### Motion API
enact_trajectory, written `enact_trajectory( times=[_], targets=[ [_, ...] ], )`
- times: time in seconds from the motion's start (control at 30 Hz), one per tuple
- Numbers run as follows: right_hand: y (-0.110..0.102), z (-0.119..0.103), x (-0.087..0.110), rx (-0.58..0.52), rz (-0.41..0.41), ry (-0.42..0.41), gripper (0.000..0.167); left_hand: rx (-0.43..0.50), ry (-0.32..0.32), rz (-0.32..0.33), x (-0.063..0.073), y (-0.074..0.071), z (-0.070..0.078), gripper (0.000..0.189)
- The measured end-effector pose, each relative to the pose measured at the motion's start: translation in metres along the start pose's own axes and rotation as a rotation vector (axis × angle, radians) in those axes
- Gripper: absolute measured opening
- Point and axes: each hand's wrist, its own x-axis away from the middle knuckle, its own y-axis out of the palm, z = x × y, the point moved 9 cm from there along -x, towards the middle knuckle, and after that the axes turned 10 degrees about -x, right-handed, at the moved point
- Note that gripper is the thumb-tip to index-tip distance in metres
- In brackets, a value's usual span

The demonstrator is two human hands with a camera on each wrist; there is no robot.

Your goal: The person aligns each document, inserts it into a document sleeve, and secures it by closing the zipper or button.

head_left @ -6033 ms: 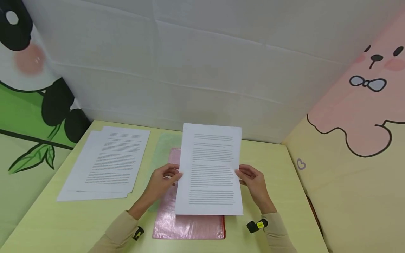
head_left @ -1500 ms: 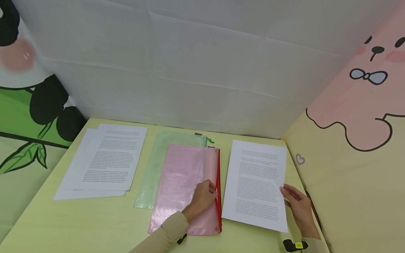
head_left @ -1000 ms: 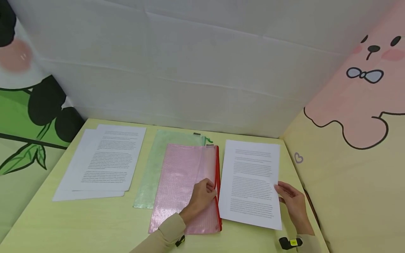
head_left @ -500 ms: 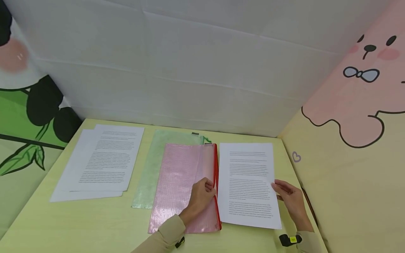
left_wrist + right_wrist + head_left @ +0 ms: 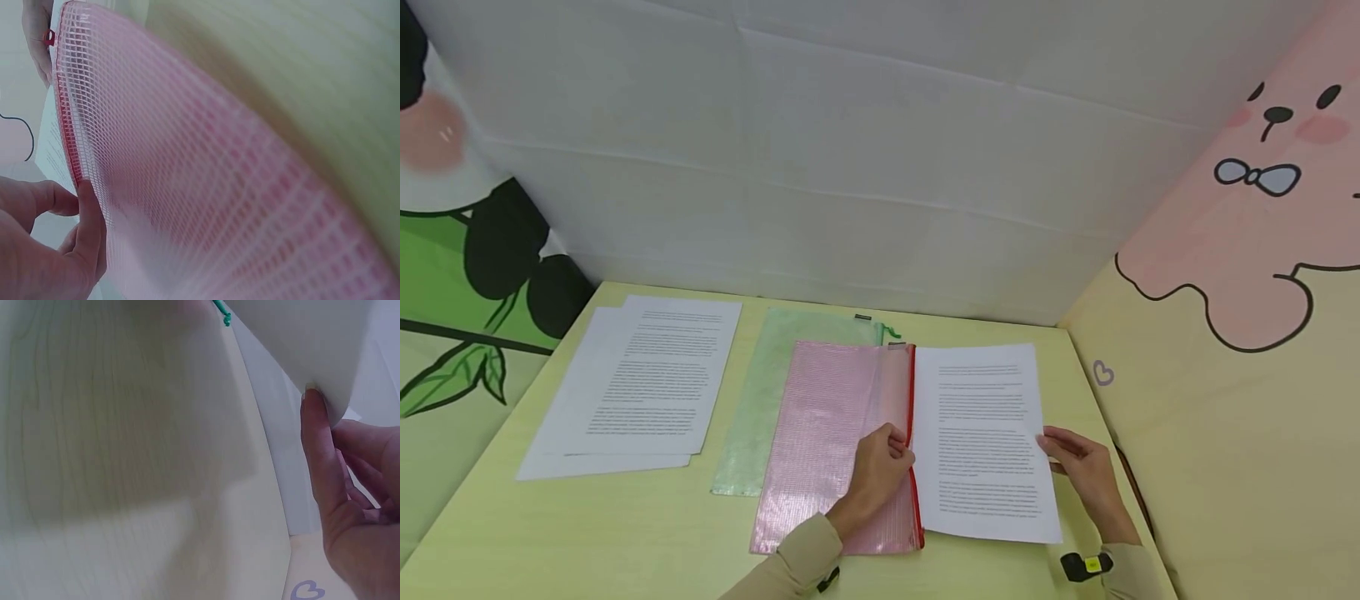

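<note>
A pink mesh zipper pouch [image 5: 820, 433] lies in the middle of the table, its red zipper edge [image 5: 913, 500] to the right. My left hand [image 5: 877, 467] pinches that edge between thumb and fingers, and the left wrist view shows the mesh side [image 5: 187, 156] bulging up. On the right, my right hand [image 5: 1084, 471] pinches the right edge of a printed sheet of paper [image 5: 985, 442], raised off the table. The sheet's left edge meets the zipper edge; whether it is inside the pouch I cannot tell. From below, the sheet's underside [image 5: 312, 344] shows in the right wrist view.
A green zipper pouch [image 5: 760, 400] with a green pull cord [image 5: 891, 331] lies partly under the pink one. Overlapping printed sheets [image 5: 655, 375] lie at the table's left. A white wall [image 5: 880, 167] stands behind the table [image 5: 647, 533], with cartoon-printed panels at both sides.
Six seconds ago both hands held the sheet above the pouches. Since then the left hand took the pink pouch's zipper edge. Over the last second the right hand brought the sheet left against it.
</note>
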Motion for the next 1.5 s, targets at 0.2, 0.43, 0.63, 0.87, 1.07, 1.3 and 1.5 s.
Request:
enact_trajectory(
  times=[0.2,0.43,0.63,0.87,1.07,1.3,1.5],
  targets=[
    [0.000,0.002,-0.001,0.012,-0.002,0.010,0.050,-0.057,-0.005,0.036,0.001,0.001,0.001,0.012],
    [0.002,0.002,-0.001,0.017,-0.016,-0.008,0.048,-0.140,0.046,0.018,0.003,0.008,0.007,0.017],
    [0.003,0.001,-0.001,0.023,-0.023,-0.023,0.046,-0.215,0.098,-0.039,0.008,0.013,0.012,0.019],
    [0.003,0.001,-0.002,0.011,-0.029,-0.015,0.046,-0.231,0.149,-0.024,0.010,0.013,0.016,0.012],
    [0.001,-0.001,-0.002,0.015,-0.030,-0.024,0.046,-0.221,0.100,0.053,0.009,0.008,0.014,0.009],
    [0.001,0.000,-0.004,0.004,-0.037,-0.024,0.045,-0.233,0.091,0.073,0.009,0.008,0.015,0.005],
    [0.002,0.001,-0.005,0.020,-0.059,-0.012,0.044,-0.225,0.107,0.007,0.009,0.013,0.016,0.008]
  ],
)
